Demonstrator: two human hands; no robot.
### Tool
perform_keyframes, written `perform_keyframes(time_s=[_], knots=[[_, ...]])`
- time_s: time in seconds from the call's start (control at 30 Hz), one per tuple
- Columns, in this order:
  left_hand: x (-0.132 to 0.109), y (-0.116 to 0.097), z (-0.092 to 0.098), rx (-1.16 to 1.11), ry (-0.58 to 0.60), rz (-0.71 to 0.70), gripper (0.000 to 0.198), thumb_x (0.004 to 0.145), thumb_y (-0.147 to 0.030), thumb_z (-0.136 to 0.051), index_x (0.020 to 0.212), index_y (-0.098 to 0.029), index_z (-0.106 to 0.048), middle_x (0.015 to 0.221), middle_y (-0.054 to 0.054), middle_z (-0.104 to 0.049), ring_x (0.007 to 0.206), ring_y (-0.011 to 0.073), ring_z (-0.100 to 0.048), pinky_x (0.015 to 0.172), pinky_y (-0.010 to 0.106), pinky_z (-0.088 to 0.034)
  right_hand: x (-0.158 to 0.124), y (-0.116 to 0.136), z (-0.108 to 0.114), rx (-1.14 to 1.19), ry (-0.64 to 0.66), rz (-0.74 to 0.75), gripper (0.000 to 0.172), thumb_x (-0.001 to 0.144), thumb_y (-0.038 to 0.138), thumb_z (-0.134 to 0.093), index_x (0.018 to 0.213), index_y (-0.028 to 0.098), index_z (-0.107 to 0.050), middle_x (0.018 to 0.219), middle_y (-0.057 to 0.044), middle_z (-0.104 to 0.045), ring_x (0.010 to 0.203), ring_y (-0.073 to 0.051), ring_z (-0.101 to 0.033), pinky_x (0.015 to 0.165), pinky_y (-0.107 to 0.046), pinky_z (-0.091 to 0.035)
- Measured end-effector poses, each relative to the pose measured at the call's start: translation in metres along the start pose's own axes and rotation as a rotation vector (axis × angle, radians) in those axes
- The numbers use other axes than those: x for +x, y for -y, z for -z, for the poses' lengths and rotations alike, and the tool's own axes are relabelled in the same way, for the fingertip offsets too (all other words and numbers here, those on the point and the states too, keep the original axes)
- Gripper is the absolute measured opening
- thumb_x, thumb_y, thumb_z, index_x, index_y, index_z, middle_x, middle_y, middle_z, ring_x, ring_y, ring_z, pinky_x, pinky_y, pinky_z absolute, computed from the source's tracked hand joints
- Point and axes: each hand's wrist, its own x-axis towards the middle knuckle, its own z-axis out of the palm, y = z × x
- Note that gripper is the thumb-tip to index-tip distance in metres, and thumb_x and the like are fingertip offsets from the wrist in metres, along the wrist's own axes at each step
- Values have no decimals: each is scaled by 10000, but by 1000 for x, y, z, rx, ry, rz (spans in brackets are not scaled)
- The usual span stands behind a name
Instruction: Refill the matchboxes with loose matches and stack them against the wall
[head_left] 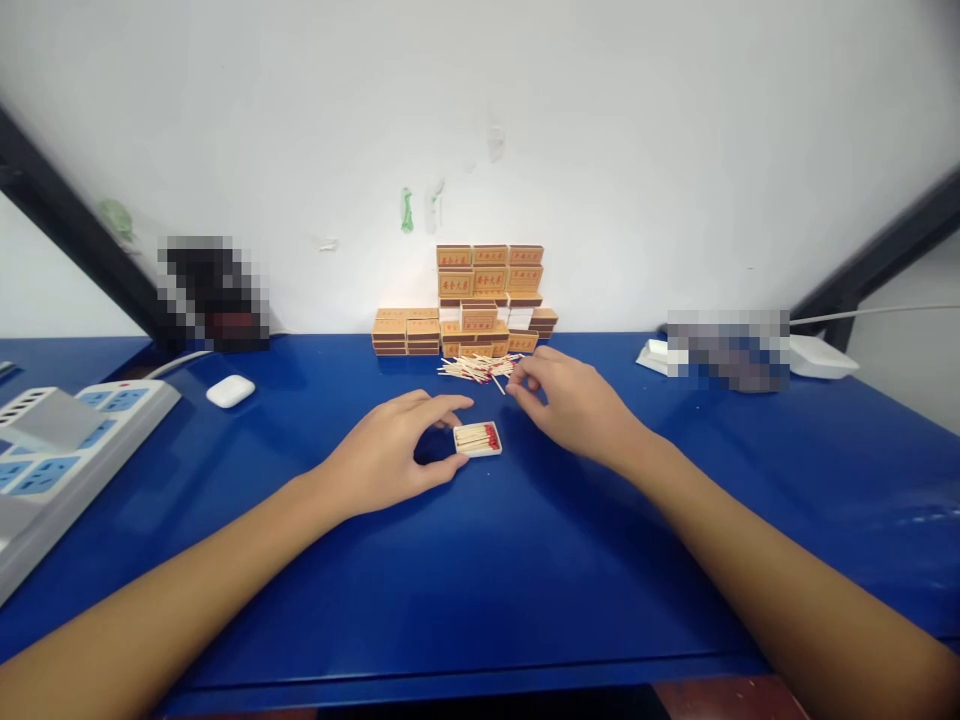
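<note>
On the blue table, the left hand is grasping the match tray; the right hand (pinch unclear) is seemingly gathering loose matches, likely needing heads aligned next.

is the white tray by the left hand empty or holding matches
Holding matches: they lie side by side in the white tray, red heads showing.

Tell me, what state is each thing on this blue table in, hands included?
Match tray: open, matches inside, red heads pointing right
Left hand: curved, holding the tray's left end between thumb and fingers
Right hand: pinched, apparently on a single match
Loose matches: scattered in a heap
Matchboxes: stacked by the wall
White rounded case: closed
Power strip: on or off, can't tell
</note>
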Motion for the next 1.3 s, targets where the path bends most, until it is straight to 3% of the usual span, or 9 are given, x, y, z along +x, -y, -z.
perform_keyframes(time_s=[0.23,0.47,0.6,0.7,0.93,1.1,1.3], knots=[[1,-1,2,7,22,-5,565,905,-294,-736,1440,-278,-556,1133,19,-753,1052,232,-688,966,422,-563,17,3,-21,29,13,-163,164,926,330,-662,823,202,-674,925,-66,-677,801,-200,-606,676,-306,-390],[1,2,3,13,25,15,550,911,-311,-727,1434,-273,-563,1124,34,-753,1050,243,-684,963,437,-564,16,0,-6,123,122,-125,415,1017,397,-531,656,210,-612,685,-31,-623,623,-171,-524,600,-309,-338],[0,1,2,2,31,26,552,905,-309,-732,1431,-268,-570,1126,41,-748,1045,239,-691,956,424,-570,13,-13,-7,184,84,118,171,1003,211,-528,1010,196,-698,966,-64,-652,806,-187,-594,754,-309,-453],[0,0,3,15,33,28,559,908,-313,-733,1439,-273,-564,1124,38,-755,1056,249,-688,963,434,-565,13,-16,-11,169,120,227,296,982,89,-486,1177,208,-675,1122,-97,-603,977,-215,-616,896,-357,-491],[0,2,3,33,28,18,556,916,-316,-727,1445,-267,-559,1121,29,-762,1059,246,-681,983,441,-555,16,-17,-14,124,178,228,127,1020,167,-529,995,188,-651,1061,-72,-547,937,-206,-594,894,-353,-489],[0,1,3,28,38,29,550,920,-315,-718,1444,-263,-559,1122,38,-757,1051,242,-683,965,435,-563,16,-24,-11,155,191,215,73,1005,184,-575,982,186,-644,1072,-79,-565,970,-215,-591,907,-364,-485],[2,2,4,36,23,25,542,916,-314,-718,1433,-262,-562,1119,43,-758,1062,250,-688,976,449,-562,15,-31,-7,86,218,171,123,1005,191,-558,906,183,-632,1019,-104,-609,980,-255,-574,886,-402,-487]])
